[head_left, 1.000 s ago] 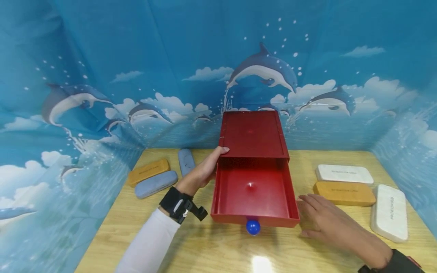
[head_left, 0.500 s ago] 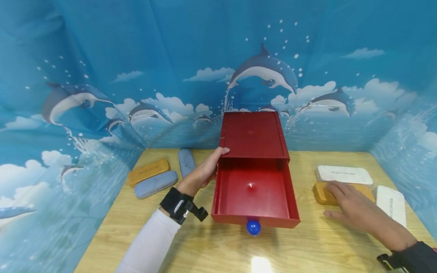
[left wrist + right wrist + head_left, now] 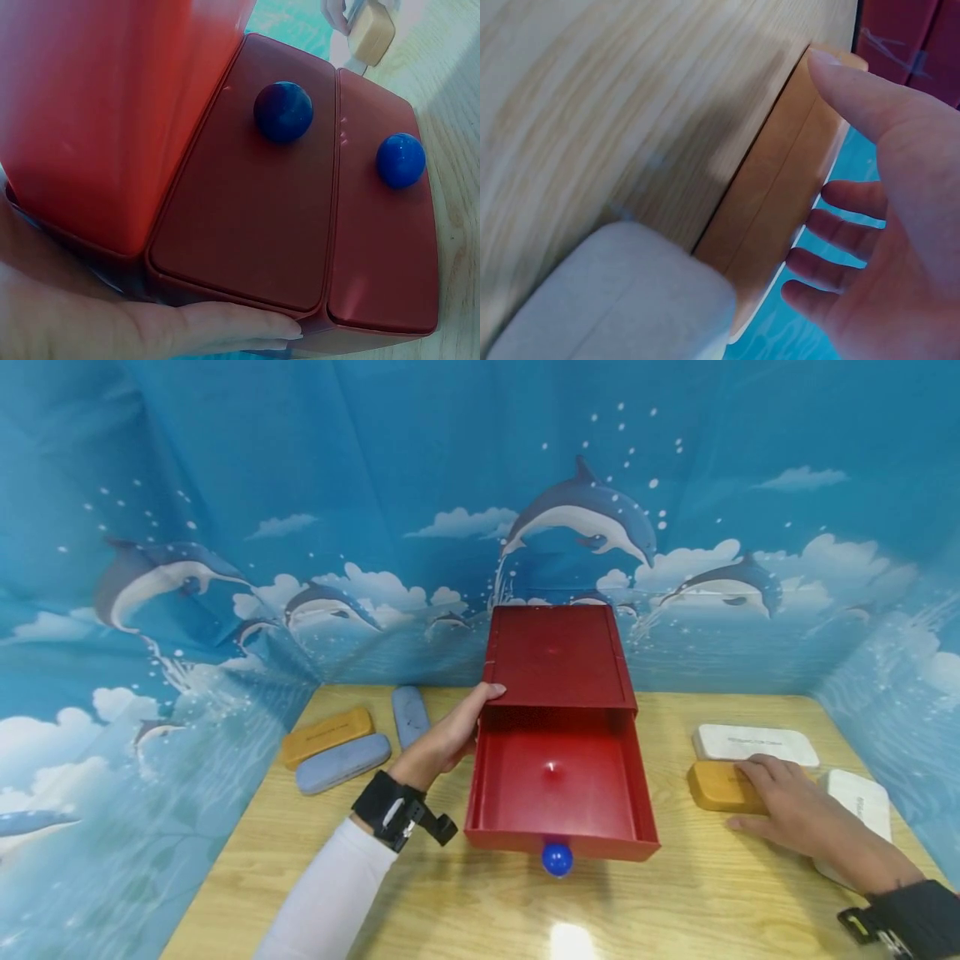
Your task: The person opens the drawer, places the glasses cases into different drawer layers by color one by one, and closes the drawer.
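A red drawer box [image 3: 555, 652] stands mid-table, its top drawer [image 3: 555, 777] pulled out with nothing inside. My left hand [image 3: 450, 731] rests against the box's left side, thumb at the top edge. Its fingers lie straight along the side in the left wrist view, beside two closed lower drawers with blue knobs [image 3: 283, 112]. On the right, my right hand [image 3: 795, 806] grips an orange glasses case [image 3: 720, 787] lying on the table. The thumb is at its near side and the fingers are over its top, as the right wrist view [image 3: 780, 180] of the case confirms.
White glasses cases lie behind the orange one [image 3: 750, 743] and to its right [image 3: 858, 797]. At the left are another orange case [image 3: 326, 737] and two blue cases [image 3: 342, 765]. A dolphin-print cloth [image 3: 375, 485] hangs around the wooden table [image 3: 637, 910].
My right hand has moved from beside the drawer rightward onto the orange glasses case, then slightly further right along it. The left hand and the drawer box have stayed in place.
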### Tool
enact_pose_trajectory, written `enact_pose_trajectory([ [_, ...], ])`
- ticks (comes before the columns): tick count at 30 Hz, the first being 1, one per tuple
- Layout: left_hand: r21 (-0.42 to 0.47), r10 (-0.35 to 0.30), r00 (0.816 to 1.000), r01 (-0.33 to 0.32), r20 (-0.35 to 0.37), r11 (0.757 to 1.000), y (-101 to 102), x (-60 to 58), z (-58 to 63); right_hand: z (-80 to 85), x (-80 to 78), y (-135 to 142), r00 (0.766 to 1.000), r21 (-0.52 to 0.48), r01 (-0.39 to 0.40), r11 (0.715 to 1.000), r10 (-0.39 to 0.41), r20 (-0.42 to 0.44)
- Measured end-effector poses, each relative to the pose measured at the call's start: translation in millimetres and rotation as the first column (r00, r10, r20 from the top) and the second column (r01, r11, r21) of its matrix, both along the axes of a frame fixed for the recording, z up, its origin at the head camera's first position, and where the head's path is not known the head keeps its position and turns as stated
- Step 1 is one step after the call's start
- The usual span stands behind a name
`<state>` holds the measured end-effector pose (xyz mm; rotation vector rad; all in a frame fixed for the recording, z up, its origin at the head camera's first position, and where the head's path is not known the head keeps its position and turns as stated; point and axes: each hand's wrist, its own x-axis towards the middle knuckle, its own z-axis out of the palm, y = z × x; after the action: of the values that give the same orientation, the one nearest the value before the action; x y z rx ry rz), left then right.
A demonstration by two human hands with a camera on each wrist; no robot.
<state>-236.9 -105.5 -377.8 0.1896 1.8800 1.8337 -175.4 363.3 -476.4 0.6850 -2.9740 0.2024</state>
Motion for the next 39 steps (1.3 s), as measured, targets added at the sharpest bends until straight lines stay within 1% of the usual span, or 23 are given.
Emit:
enact_pose_trajectory([
  [1, -0.002, 0.002, 1.000, -0.002, -0.001, 1.000, 0.0, 0.2, 0.2, -0.9, -1.0, 1.4, 1.000, -0.003, 0.003, 1.000, -0.003, 0.000],
  [4, -0.011, 0.003, 1.000, -0.003, -0.010, 1.000, 0.2, 0.3, 0.3, -4.1, -3.4, 5.5, 0.999, -0.014, 0.007, 1.000, -0.007, -0.034],
  [10, -0.005, 0.006, 1.000, -0.006, -0.015, 1.000, -0.1, 1.0, 1.0, -10.5, -10.4, 10.4, 0.991, -0.009, -0.040, 0.999, 0.039, -0.126],
  [13, -0.003, 0.005, 1.000, -0.005, -0.021, 1.000, -0.1, 0.8, 0.8, -10.3, -13.5, 9.3, 0.987, 0.018, -0.044, 0.999, 0.046, -0.152],
  [17, 0.002, 0.013, 1.000, -0.013, -0.017, 1.000, 1.0, 0.0, -0.5, -10.9, -16.8, 7.4, 0.990, 0.052, -0.020, 0.998, 0.027, -0.136],
  [21, 0.004, 0.013, 1.000, -0.013, -0.020, 1.000, 1.1, 0.5, -0.6, -14.4, -18.8, 6.3, 0.994, 0.051, -0.019, 0.999, 0.024, -0.106],
  [24, 0.001, 0.006, 1.000, -0.006, -0.028, 1.000, 0.6, 1.1, 0.1, -16.4, -19.2, 6.3, 0.995, 0.033, -0.034, 0.999, 0.037, -0.091],
  [29, 0.003, -0.004, 0.999, 0.004, -0.037, 1.000, -0.5, 1.4, 0.0, -17.9, -19.8, 7.0, 0.994, 0.001, -0.064, 0.998, 0.064, -0.089],
  [33, 0.008, -0.008, 0.999, 0.009, -0.040, 1.000, -0.7, 1.3, 0.0, -19.6, -20.9, 7.0, 0.992, 0.001, -0.087, 0.996, 0.087, -0.094],
  [36, 0.006, -0.006, 0.999, 0.006, -0.041, 1.000, -0.5, 1.2, 0.3, -20.8, -21.8, 6.9, 0.989, -0.013, -0.105, 0.994, 0.103, -0.105],
  [39, 0.000, 0.005, 0.999, -0.005, -0.036, 1.000, -0.5, 1.4, 0.4, -20.6, -22.7, 6.0, 0.991, -0.023, -0.102, 0.995, 0.099, -0.093],
])
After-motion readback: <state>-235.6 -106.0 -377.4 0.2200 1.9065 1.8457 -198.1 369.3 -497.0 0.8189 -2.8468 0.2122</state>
